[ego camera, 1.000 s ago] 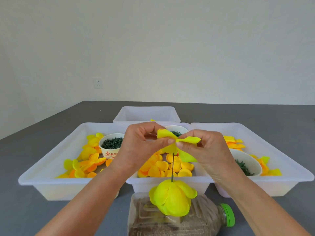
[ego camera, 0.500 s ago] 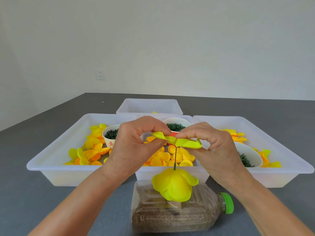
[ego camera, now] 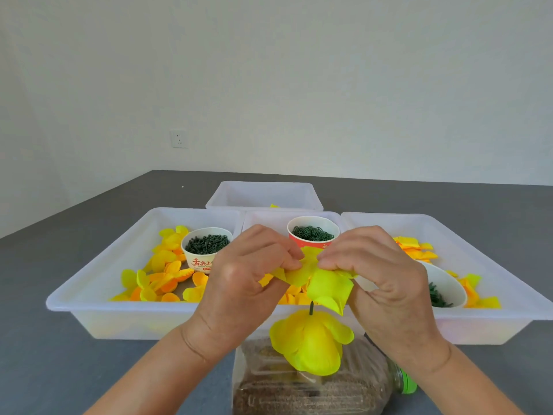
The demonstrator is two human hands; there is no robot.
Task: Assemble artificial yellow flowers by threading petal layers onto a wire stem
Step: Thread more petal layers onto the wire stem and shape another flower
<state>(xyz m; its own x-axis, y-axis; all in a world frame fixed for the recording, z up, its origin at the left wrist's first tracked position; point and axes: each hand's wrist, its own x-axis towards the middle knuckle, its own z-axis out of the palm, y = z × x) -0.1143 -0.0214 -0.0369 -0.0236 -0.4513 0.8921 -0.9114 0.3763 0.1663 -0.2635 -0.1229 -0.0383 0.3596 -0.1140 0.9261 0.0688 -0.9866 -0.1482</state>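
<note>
Pinching one petal layer (ego camera: 321,281) between them, left hand (ego camera: 242,283) and right hand (ego camera: 386,283) hover just above the wire stem (ego camera: 311,308).

Yellow petal layer (ego camera: 327,287), green wire stem (ego camera: 311,309)

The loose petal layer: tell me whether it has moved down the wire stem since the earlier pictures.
Yes. The petal layer, pinched by both hands, now sits lower on the wire stem, closer to the flower head; far less stem shows between them.

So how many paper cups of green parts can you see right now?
3. One white cup stands in the left tray, one red-sided cup in the middle tray behind the hands, and one white cup in the right tray, partly hidden by the right hand.
</note>
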